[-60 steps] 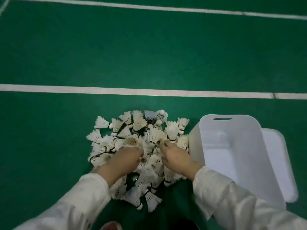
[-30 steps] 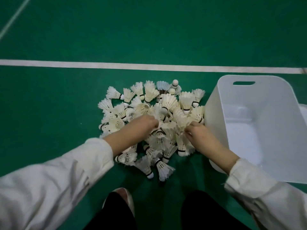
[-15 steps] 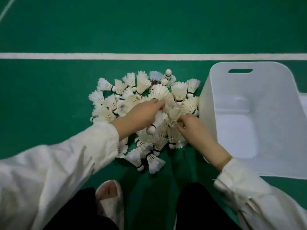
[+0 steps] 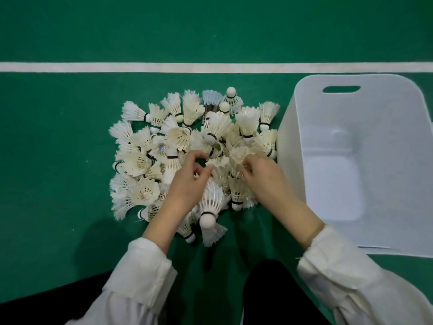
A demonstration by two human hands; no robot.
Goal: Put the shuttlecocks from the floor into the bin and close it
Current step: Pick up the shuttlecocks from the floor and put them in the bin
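The left grip [image 4: 187, 184] has arched its forefinger up off the heap; whether it holds anything, I cannot tell. The right grip [image 4: 264, 179] pinches one feather skirt. Gathering looks barely begun: shuttlecocks [image 4: 178, 137] heap the floor [image 4: 58, 172], touching the bin [image 4: 287, 146] wall. Next, lift rightward over that rim; open floor beyond reaches the white line [image 4: 140, 67]

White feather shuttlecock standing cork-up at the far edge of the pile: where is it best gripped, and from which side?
Pinch the white feather shuttlecock by its round cork, from above: it stands on its skirt, cork topmost and uncovered.
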